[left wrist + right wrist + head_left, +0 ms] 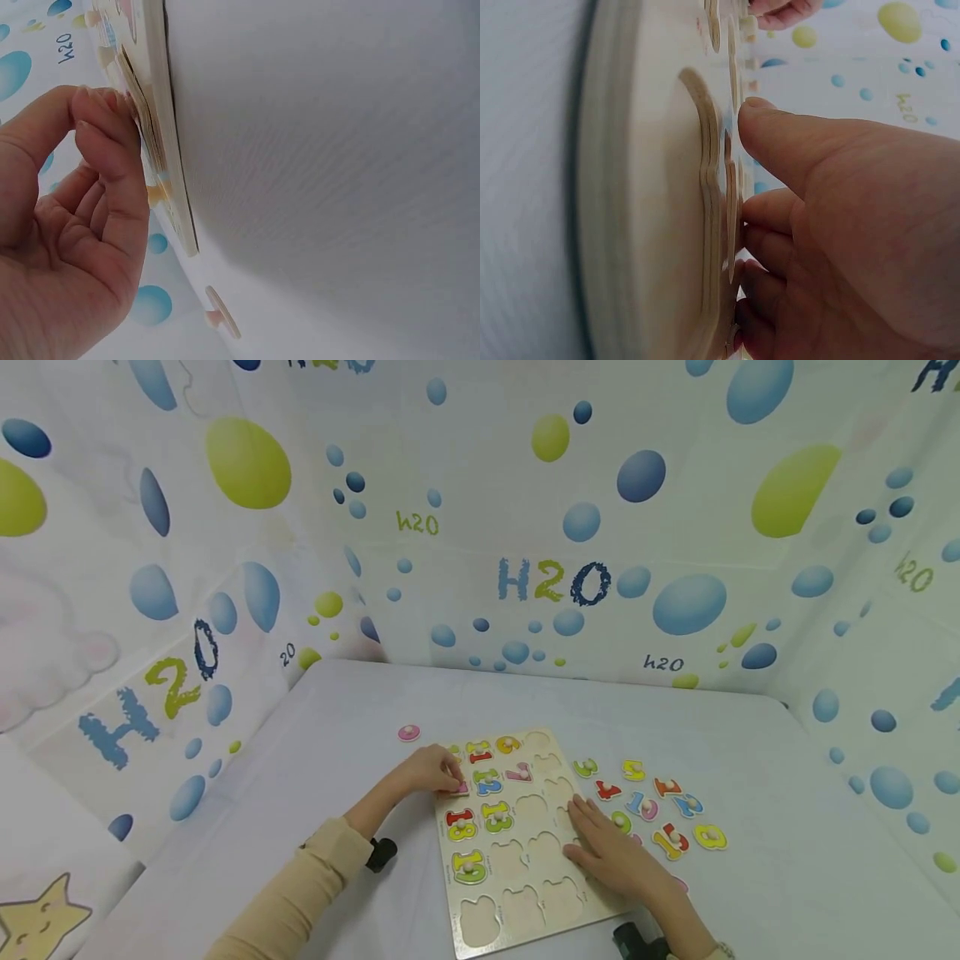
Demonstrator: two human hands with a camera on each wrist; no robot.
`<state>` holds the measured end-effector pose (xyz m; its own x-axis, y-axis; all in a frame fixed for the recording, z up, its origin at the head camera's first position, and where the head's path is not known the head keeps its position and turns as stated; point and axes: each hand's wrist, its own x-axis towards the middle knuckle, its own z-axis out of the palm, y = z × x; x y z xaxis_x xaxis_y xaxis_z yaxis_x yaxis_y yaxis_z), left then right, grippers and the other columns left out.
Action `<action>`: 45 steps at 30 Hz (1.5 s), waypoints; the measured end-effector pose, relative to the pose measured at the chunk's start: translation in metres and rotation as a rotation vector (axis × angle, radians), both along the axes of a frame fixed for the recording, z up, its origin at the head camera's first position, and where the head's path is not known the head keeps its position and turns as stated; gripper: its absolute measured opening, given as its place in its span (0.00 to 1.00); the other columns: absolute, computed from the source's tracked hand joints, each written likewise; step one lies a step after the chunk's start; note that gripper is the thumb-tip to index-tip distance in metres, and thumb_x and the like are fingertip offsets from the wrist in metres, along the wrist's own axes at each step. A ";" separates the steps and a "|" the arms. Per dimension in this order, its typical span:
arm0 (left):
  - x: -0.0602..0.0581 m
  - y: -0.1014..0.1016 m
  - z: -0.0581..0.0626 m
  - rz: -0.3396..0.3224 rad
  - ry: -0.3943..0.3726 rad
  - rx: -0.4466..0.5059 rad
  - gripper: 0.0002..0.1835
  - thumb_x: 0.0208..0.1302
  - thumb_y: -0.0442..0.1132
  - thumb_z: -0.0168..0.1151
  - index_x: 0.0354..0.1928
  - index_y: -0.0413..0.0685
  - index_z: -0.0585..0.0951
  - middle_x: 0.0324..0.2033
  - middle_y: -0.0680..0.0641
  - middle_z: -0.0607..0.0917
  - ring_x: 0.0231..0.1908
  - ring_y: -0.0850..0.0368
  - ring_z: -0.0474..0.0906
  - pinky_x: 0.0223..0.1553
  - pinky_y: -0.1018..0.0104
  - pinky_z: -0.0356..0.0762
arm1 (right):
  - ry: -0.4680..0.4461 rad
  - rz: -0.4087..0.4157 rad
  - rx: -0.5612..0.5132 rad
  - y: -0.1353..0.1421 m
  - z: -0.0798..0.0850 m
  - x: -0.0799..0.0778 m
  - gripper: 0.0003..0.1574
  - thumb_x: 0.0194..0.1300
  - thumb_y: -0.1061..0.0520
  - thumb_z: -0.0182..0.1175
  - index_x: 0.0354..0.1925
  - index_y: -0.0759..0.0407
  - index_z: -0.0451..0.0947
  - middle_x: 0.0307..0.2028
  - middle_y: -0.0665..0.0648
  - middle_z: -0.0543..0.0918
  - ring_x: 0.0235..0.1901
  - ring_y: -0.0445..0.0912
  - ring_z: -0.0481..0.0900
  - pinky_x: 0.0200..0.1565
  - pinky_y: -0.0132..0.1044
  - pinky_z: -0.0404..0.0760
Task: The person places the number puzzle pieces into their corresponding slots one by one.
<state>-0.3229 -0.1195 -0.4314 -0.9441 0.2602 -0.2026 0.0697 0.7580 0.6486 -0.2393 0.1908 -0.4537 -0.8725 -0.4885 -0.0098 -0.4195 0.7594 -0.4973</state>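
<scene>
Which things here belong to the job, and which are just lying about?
Job:
wooden board
knobbed number pieces, set and loose
pink piece in left grip
probably pink disc, apart

Not job:
printed backdrop
white table covering
black wrist gear

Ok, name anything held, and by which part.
The left hand pinches a pink wooden number piece, apparently by its hidden knob; the right hand holds nothing.

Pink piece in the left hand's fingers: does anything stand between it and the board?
Nothing visible does: the left hand pinches the pink piece right over the board, with no other piece showing between them.
</scene>
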 end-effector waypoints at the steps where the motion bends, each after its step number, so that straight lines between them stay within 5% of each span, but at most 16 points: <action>1: 0.001 0.001 0.000 0.011 -0.008 0.006 0.03 0.56 0.36 0.67 0.29 0.45 0.83 0.22 0.50 0.78 0.23 0.59 0.73 0.27 0.69 0.73 | 0.001 0.000 0.002 0.000 0.000 0.000 0.42 0.67 0.45 0.55 0.69 0.67 0.56 0.69 0.63 0.55 0.68 0.57 0.47 0.62 0.55 0.52; 18: -0.001 -0.005 -0.001 -0.114 0.002 0.024 0.03 0.59 0.35 0.64 0.29 0.47 0.80 0.18 0.51 0.76 0.22 0.60 0.71 0.26 0.70 0.69 | 0.013 -0.008 0.007 -0.002 0.004 0.001 0.42 0.66 0.45 0.56 0.68 0.67 0.57 0.68 0.64 0.56 0.68 0.58 0.49 0.62 0.56 0.53; 26: 0.002 -0.010 -0.004 -0.078 0.040 0.026 0.09 0.55 0.35 0.68 0.37 0.46 0.77 0.17 0.50 0.75 0.20 0.59 0.70 0.25 0.69 0.67 | 0.004 -0.011 0.009 -0.003 0.004 0.001 0.42 0.66 0.45 0.56 0.68 0.67 0.57 0.68 0.64 0.56 0.68 0.58 0.49 0.62 0.56 0.53; 38: 0.003 -0.008 -0.003 -0.074 0.080 0.031 0.05 0.56 0.35 0.68 0.28 0.48 0.80 0.22 0.51 0.76 0.25 0.58 0.72 0.27 0.69 0.71 | 0.013 0.005 0.002 -0.002 0.007 0.002 0.42 0.67 0.47 0.56 0.68 0.69 0.56 0.68 0.65 0.56 0.68 0.59 0.49 0.62 0.56 0.53; 45: 0.005 -0.020 0.006 -0.101 -0.021 0.053 0.15 0.57 0.38 0.67 0.47 0.46 0.80 0.31 0.52 0.80 0.30 0.57 0.75 0.35 0.63 0.74 | 0.007 0.015 -0.018 -0.001 0.004 0.002 0.41 0.67 0.47 0.55 0.68 0.70 0.56 0.68 0.67 0.55 0.67 0.61 0.49 0.61 0.56 0.52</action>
<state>-0.3179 -0.1398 -0.4256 -0.9083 0.3644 -0.2052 0.1300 0.7124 0.6896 -0.2378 0.1895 -0.4492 -0.8654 -0.5011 0.0050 -0.4339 0.7443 -0.5078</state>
